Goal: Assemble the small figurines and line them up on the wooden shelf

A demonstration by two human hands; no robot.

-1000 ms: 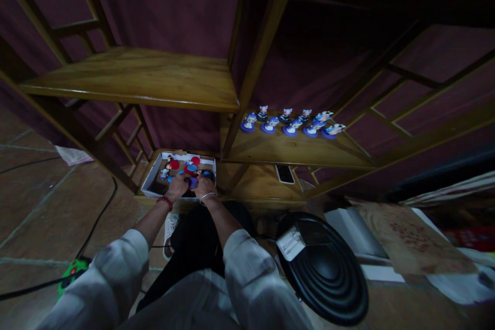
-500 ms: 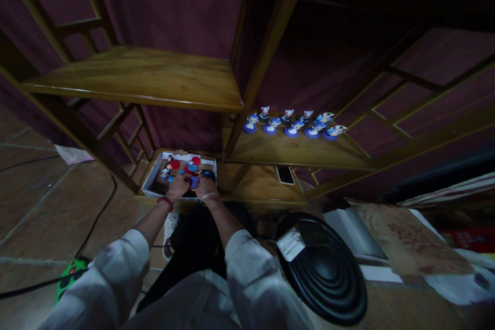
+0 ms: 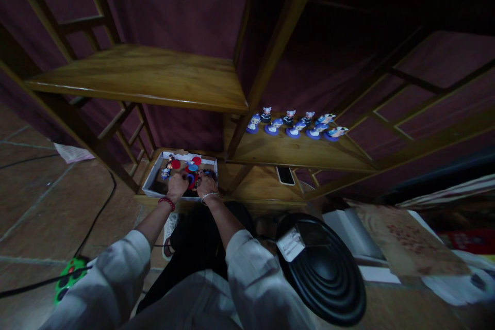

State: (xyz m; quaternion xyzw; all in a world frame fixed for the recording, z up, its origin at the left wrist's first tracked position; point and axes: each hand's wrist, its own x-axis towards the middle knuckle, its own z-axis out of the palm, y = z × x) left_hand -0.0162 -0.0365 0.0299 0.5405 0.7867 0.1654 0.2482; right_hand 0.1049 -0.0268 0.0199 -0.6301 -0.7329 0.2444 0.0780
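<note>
Both of my hands are inside a shallow white cardboard box (image 3: 151,179) on the lowest shelf. My left hand (image 3: 178,185) is closed at the fingertips on a purple round base (image 3: 191,179), seen edge-on. Fingers of my right hand (image 3: 207,185) are pinched by a small dark-and-red figurine (image 3: 198,182), partly hidden by them. Around the hands lie loose red discs (image 3: 176,164), a blue disc (image 3: 193,167) and small figurines (image 3: 166,172). More pieces are covered by my right hand.
Figurines on purple bases (image 3: 296,129) stand in two rows on the shelf (image 3: 301,156) to the right. A phone (image 3: 285,175) lies on the lower shelf. Near my right leg is a black ridged round object (image 3: 325,268); a green power strip (image 3: 69,279) is on the floor left.
My hands have moved slightly apart. The purple base, earlier between both hands and facing up, is now tilted beside the left fingers, and a red-and-dark piece shows near the right fingers.
</note>
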